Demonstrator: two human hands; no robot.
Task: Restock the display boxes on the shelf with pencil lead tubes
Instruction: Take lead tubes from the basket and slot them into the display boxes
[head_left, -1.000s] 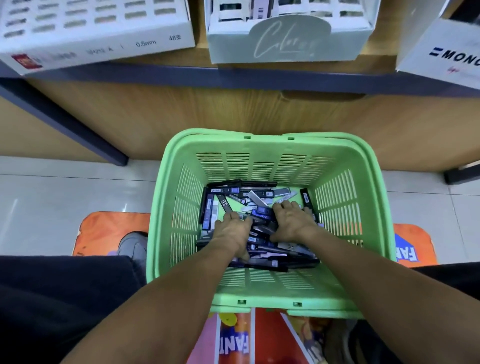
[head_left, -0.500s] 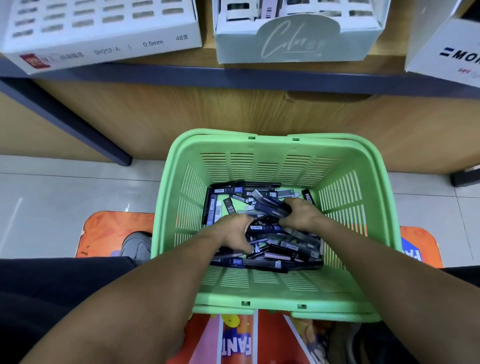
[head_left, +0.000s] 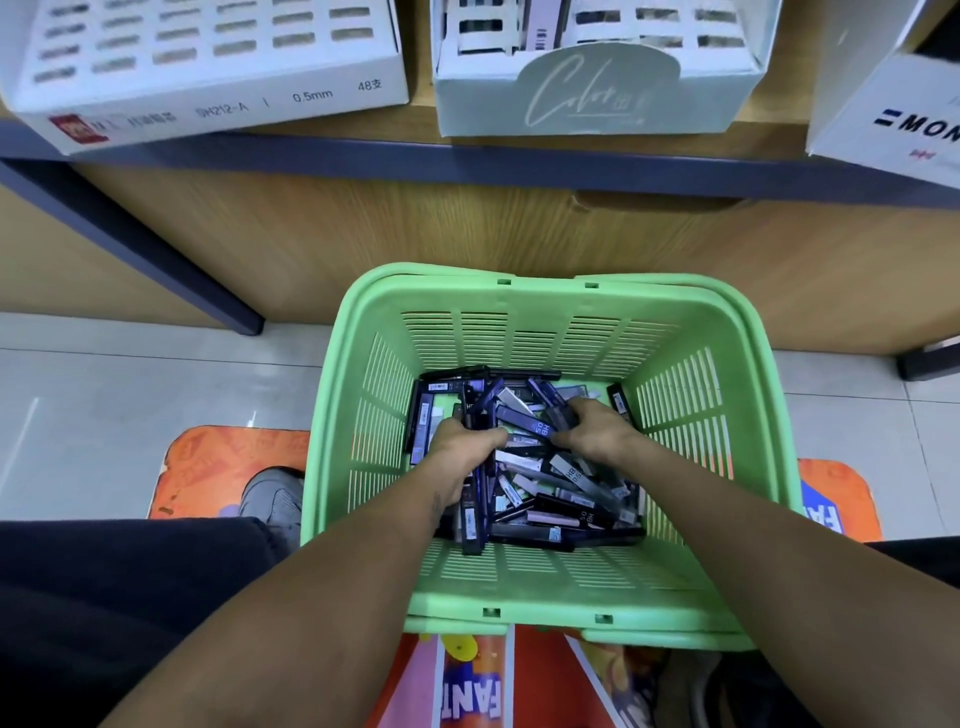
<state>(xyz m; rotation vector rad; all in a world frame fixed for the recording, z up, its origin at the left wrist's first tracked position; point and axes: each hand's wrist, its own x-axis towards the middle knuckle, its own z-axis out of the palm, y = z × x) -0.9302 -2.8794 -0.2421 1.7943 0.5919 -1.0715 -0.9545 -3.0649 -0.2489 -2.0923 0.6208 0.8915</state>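
1. Head view: my left hand (head_left: 462, 447) and right hand (head_left: 597, 434) are down in the green basket (head_left: 519, 592), fingers curled round bunches of pencil lead tubes (head_left: 550, 499) gathered between them.
2. Most tubes lie loose on the basket floor.
3. On the shelf (head_left: 519, 156) above, the slotted white box (head_left: 208, 67) looks largely unfilled, so I judge restocking barely begun.

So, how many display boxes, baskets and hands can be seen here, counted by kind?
Display boxes on the shelf: 3
Green basket: 1
Hands in the basket: 2
Total: 6
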